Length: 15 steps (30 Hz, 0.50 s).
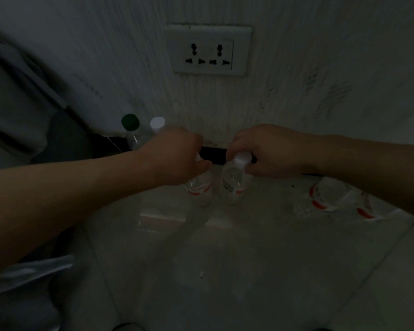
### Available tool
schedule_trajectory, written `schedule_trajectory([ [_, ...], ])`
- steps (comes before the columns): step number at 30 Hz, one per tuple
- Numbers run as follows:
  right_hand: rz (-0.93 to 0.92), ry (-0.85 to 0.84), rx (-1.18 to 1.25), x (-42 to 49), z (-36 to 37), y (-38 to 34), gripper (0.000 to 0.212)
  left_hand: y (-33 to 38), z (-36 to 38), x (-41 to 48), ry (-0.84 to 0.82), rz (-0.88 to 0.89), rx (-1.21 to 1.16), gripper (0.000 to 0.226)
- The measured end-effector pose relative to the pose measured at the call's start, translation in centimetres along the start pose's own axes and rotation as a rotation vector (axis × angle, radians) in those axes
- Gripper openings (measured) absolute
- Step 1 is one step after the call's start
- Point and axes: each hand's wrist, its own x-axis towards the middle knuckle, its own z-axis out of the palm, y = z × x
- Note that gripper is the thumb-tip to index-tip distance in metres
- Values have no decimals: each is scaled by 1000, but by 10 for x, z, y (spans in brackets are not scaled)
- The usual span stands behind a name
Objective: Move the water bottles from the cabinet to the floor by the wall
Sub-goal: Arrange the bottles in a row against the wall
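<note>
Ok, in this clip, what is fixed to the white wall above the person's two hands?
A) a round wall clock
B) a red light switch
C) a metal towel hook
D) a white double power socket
D: a white double power socket sits on the white wall straight above both hands, left hand and right hand.

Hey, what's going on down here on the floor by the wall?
A person is setting two water bottles on the tiled floor below a wall socket. The left hand grips one clear bottle by its top, the right hand another near its white cap. A green-capped bottle and a white-capped bottle stand to the left; more lie at right, under the forearm.
</note>
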Motion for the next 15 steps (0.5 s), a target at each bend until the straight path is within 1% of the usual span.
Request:
schedule_trajectory([
  [4,2,46,38,1,2,1,28,-4,-4,-2,8,14,-56,34],
  [8,42,59,44,3,2,0,36,-13,-8,-2,58,56,-97,35],
  [12,87,76,69,5,2,0,38,-21,-10,0,28,79,-134,30],
  [15,116,101,78,9,3,2,37,-24,-12,1,-25,97,-140,29],
])
